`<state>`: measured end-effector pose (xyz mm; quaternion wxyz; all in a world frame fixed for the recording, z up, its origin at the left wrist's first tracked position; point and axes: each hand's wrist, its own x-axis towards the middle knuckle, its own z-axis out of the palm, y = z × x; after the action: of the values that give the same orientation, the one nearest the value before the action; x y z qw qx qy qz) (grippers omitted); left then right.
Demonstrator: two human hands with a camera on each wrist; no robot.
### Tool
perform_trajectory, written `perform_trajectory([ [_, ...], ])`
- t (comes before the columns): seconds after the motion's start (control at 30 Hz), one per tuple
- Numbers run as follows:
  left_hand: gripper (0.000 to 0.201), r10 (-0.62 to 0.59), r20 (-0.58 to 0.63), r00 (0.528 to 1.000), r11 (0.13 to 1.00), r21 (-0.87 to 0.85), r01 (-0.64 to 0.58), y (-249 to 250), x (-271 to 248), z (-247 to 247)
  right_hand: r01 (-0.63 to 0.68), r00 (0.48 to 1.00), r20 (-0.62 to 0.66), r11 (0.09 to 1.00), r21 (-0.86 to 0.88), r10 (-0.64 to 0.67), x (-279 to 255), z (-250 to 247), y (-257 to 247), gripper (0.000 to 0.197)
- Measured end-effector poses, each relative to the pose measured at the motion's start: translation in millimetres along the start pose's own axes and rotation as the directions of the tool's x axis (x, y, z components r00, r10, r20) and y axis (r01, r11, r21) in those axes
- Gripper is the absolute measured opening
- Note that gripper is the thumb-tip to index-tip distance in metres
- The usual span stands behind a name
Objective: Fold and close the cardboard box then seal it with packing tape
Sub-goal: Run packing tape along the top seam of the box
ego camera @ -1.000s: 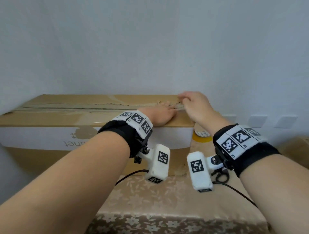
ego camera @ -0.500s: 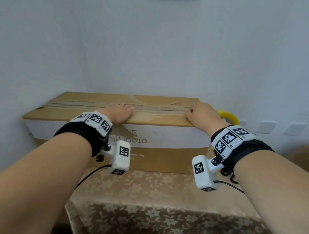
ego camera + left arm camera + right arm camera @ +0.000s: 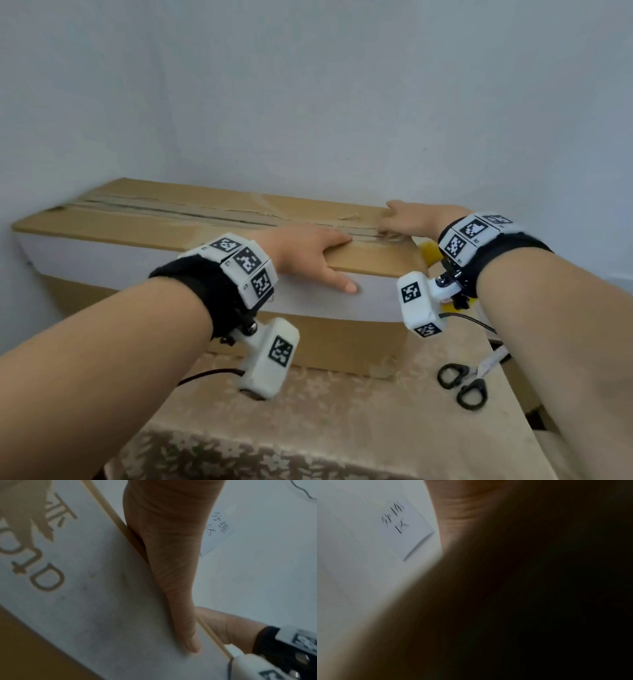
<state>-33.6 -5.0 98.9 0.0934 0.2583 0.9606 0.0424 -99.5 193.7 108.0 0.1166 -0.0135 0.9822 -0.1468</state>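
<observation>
A long cardboard box (image 3: 137,229) with a white band on its front lies on the table, flaps down, with a seam along the top. My left hand (image 3: 308,251) lies flat on the top near the front edge. Its thumb (image 3: 181,615) presses the white front face (image 3: 94,588). My right hand (image 3: 411,219) rests on the seam at the box's right end, fingers pointing left; their tips are hard to make out. A yellow tape roll (image 3: 426,251) peeks out behind the box's right end. The right wrist view is mostly dark palm.
Black-handled scissors (image 3: 462,382) lie on the floral tablecloth (image 3: 342,428) at the right, in front of the box. A wall stands close behind the box, with a handwritten paper note (image 3: 402,527) on it. Camera cables trail from both wrists.
My left hand has slid right along the box top, closer to the right hand. My right hand has moved from the box's right front corner up onto the seam.
</observation>
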Motion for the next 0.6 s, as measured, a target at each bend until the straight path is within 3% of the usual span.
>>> perform_trajectory([
  [0.23,0.097,0.026,-0.01,1.0,0.999,0.039,-0.025,-1.6,-7.9,3.4,0.021,1.0,-0.008,0.997,0.07,-0.02,2.0,5.3,11.6,0.08],
  [0.6,0.096,0.084,0.042,0.996,0.992,0.087,-0.087,2.9,-61.4,-3.2,0.06,0.995,-0.091,0.967,0.246,-0.038,-80.1,24.3,7.9,0.055],
])
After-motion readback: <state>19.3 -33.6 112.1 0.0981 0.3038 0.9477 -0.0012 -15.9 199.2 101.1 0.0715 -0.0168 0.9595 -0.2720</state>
